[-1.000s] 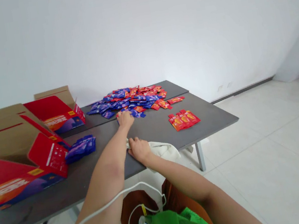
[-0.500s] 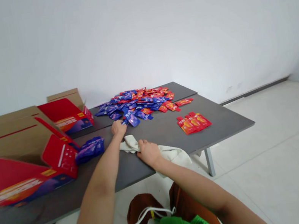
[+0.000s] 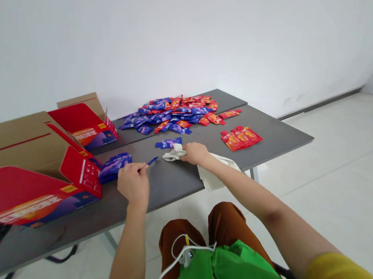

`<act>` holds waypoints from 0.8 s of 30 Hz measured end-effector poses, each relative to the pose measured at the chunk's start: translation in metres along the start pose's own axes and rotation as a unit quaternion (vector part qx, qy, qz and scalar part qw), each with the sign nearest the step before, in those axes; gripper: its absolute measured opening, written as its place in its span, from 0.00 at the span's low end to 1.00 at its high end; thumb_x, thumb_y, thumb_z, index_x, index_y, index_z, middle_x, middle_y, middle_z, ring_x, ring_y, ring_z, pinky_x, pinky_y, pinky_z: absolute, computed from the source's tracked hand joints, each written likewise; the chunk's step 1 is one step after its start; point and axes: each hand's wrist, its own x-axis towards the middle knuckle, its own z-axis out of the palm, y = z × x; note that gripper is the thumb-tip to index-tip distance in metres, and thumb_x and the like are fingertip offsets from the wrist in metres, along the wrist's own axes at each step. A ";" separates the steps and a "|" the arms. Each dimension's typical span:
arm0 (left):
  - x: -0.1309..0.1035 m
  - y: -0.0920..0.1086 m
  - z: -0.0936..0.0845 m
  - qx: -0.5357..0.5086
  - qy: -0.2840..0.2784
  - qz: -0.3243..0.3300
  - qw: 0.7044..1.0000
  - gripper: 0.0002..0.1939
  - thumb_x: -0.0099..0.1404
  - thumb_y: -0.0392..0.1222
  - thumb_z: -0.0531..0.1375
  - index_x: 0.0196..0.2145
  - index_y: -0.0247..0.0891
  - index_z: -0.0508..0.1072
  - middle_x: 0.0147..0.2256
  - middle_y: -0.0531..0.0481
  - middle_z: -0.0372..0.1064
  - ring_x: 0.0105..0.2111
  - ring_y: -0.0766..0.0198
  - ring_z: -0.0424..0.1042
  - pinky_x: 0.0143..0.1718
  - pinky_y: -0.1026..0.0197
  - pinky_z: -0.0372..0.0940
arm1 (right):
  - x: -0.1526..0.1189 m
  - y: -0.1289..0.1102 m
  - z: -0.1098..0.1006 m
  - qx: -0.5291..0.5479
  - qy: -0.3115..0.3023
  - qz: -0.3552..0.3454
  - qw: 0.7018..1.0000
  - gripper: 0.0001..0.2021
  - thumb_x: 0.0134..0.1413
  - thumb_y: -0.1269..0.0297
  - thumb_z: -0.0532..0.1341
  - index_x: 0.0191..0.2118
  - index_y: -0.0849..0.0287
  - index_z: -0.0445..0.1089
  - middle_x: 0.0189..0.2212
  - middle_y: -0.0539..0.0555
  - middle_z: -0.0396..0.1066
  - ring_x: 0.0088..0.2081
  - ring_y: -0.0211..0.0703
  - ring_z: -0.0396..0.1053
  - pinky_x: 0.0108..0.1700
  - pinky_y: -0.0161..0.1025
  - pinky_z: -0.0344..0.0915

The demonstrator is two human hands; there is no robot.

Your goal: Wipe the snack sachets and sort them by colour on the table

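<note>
My left hand (image 3: 134,184) is closed on a blue sachet (image 3: 153,160), seen nearly edge-on above the table's near side. Just behind it lies a stack of blue sachets (image 3: 114,167) beside a red carton. My right hand (image 3: 195,152) grips a white cloth (image 3: 174,153), part bunched on the tabletop and part hanging over the front edge. One more blue sachet (image 3: 170,143) lies flat just beyond the cloth. To the right, several red-orange sachets (image 3: 241,138) overlap in a neat row.
A heap of blue and red sachets (image 3: 174,110) covers the back of the grey table (image 3: 272,136) near the wall. Two open cartons, a nearer one (image 3: 37,194) and a farther one (image 3: 88,128), stand at left. Black straps (image 3: 63,257) hang below the table.
My left hand has drawn back from the heap toward me, carrying a blue sachet. My right hand has shifted right and away from me with the cloth. Another blue sachet lies apart from the heap.
</note>
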 end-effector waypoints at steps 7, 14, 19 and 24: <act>-0.086 0.028 0.009 -0.106 -0.088 0.133 0.981 0.11 0.63 0.49 0.57 0.35 0.45 0.78 0.41 0.50 0.75 0.43 0.54 0.67 0.43 0.53 0.61 | -0.023 -0.005 -0.073 -0.026 0.007 -0.067 0.997 0.28 0.55 0.37 0.51 0.43 0.57 0.73 0.41 0.61 0.74 0.44 0.50 0.71 0.44 0.40 0.64; -0.124 0.038 0.035 -0.104 0.005 0.061 0.993 0.16 0.64 0.39 0.53 0.46 0.42 0.75 0.45 0.47 0.74 0.47 0.54 0.68 0.48 0.50 0.56 | -0.021 -0.033 -0.016 -0.012 0.029 -0.240 0.970 0.28 0.53 0.37 0.55 0.52 0.51 0.68 0.52 0.58 0.61 0.47 0.45 0.68 0.47 0.38 0.63; -0.125 0.045 0.044 -0.081 0.018 -0.008 0.996 0.14 0.64 0.39 0.53 0.40 0.43 0.78 0.40 0.45 0.76 0.42 0.54 0.68 0.46 0.48 0.53 | -0.009 -0.052 0.043 -0.039 -0.010 -0.258 0.965 0.25 0.57 0.39 0.53 0.52 0.49 0.67 0.50 0.57 0.62 0.46 0.45 0.68 0.45 0.39 0.64; -0.118 0.040 0.050 -0.047 0.003 0.000 0.999 0.13 0.63 0.41 0.52 0.36 0.44 0.78 0.35 0.45 0.76 0.36 0.55 0.67 0.41 0.49 0.52 | 0.028 -0.063 0.046 -0.054 -0.008 -0.098 0.994 0.21 0.60 0.46 0.52 0.52 0.50 0.66 0.46 0.58 0.69 0.45 0.48 0.70 0.44 0.41 0.65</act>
